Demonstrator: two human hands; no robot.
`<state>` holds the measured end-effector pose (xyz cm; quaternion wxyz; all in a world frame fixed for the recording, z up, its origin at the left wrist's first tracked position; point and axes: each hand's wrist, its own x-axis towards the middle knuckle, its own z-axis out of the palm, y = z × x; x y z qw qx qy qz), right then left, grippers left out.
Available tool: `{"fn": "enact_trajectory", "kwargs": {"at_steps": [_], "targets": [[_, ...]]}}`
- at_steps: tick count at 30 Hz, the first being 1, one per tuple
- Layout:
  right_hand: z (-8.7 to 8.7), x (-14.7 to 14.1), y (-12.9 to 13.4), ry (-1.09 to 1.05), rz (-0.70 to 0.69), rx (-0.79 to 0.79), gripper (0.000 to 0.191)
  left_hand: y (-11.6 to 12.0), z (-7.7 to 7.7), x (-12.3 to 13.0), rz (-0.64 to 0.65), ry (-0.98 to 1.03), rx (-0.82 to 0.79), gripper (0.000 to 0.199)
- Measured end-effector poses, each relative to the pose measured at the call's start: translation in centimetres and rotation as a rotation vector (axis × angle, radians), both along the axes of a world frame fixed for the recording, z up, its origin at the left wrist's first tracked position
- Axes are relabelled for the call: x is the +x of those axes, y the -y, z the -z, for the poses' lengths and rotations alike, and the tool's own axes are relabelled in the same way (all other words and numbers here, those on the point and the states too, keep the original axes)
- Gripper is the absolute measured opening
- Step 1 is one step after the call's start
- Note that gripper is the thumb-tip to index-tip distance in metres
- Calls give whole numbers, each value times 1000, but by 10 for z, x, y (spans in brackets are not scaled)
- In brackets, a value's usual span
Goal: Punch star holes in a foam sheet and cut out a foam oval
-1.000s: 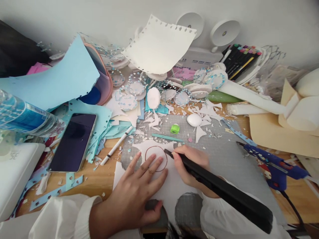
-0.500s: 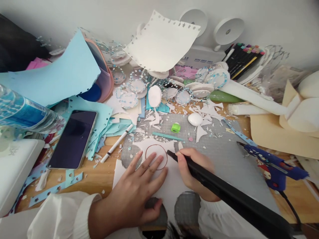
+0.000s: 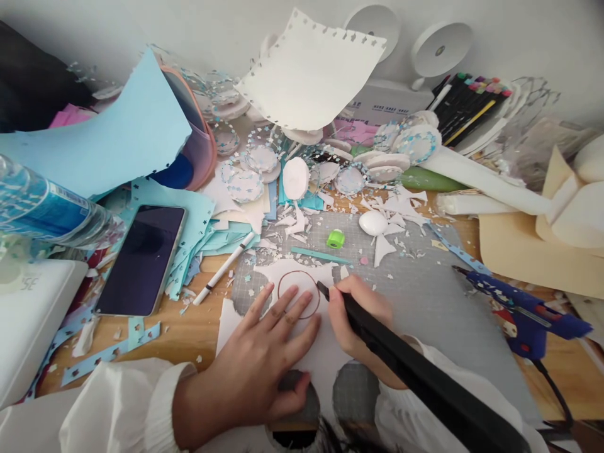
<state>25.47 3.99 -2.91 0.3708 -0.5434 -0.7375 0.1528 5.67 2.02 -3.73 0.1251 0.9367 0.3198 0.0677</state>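
A white foam sheet (image 3: pixel 325 327) with round holes cut in it lies on the grey cutting mat (image 3: pixel 425 283). A reddish-brown circle outline (image 3: pixel 317 296) shows on the sheet. My left hand (image 3: pixel 257 355) lies flat with fingers spread, its fingertips reaching over the circle. My right hand (image 3: pixel 361 321) is wrapped round a long black pen-like tool (image 3: pixel 415 371). The tool's tip touches or nearly touches the circle's right edge.
A green punch (image 3: pixel 335 238), a teal strip (image 3: pixel 318 255) and a white egg-shaped piece (image 3: pixel 372 222) lie beyond the sheet. A phone (image 3: pixel 141 261) and bottle (image 3: pixel 51 207) are left, a blue glue gun (image 3: pixel 523 311) right. Scraps and papers surround them.
The whole view has shifted slightly. My right hand has tilted the black tool more steeply, its tip staying at the circle's right edge. My left hand keeps its place on the sheet.
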Motion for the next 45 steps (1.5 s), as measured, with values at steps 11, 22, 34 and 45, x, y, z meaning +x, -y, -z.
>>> {"fn": "enact_trajectory", "kwargs": {"at_steps": [11,22,34,45], "targets": [[-8,5,5,-155,153,-158,23,-1,-1,0,8,1,-33,64],[8,25,-9,-473,-8,-148,29,-19,-14,-15,29,146,-51,61],[-5,24,-13,-559,-305,-399,14,-33,-2,-22,-139,35,54,91],[-12,17,-8,-209,-313,-324,10,-31,-1,-21,-177,8,46,98]]}}
